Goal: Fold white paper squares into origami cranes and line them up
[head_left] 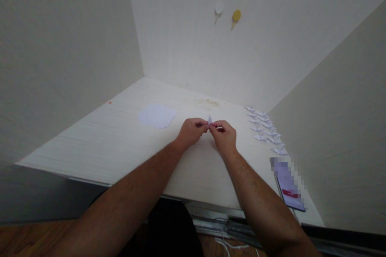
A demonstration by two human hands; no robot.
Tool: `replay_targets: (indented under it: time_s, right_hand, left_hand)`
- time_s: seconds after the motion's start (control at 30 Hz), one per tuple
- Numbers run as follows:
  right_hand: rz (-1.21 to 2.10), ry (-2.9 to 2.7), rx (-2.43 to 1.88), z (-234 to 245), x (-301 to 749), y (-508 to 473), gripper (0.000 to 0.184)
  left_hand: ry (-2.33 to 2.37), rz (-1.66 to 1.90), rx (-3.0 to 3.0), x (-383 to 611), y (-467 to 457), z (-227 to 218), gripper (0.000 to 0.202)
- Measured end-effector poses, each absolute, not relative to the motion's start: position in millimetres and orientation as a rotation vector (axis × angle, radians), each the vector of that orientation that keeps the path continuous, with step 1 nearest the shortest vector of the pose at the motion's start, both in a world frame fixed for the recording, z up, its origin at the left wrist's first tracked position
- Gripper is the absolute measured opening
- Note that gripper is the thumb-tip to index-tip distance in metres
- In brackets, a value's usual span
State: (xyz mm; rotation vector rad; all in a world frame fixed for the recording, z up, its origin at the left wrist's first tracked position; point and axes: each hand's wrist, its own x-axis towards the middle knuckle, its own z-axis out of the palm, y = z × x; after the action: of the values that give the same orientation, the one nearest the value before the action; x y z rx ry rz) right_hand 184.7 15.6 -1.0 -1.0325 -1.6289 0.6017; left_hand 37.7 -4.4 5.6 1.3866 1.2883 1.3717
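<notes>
Between my two hands, above the middle of the white table [126, 148], a small folded piece of white paper [210, 119] stands upright. My left hand [193, 131] pinches its left side between thumb and fingers. From the right, my right hand [223, 133] pinches it in the same way. The fingertips of both hands nearly meet and cover the paper's lower part. Left of my hands lies a loose stack of white paper sheets [157, 115]. Several folded white paper cranes [261, 128] sit in rows to the right.
A phone or tablet [288, 186], partly blurred out, lies near the table's right edge. Walls enclose the table at the left, back and right. A white hook [218, 8] and a yellow hook [237, 16] are on the back wall. White cables [224, 244] lie below.
</notes>
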Motion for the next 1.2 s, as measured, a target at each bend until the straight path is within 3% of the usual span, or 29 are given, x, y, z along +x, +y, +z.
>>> replay_targets:
  time_s: [1.2]
  right_hand:
    - [0.681,-1.593,-1.151,6,179,9,0.015]
  left_hand:
    - [1.555,1.439,1.555,48,-12,9,0.014]
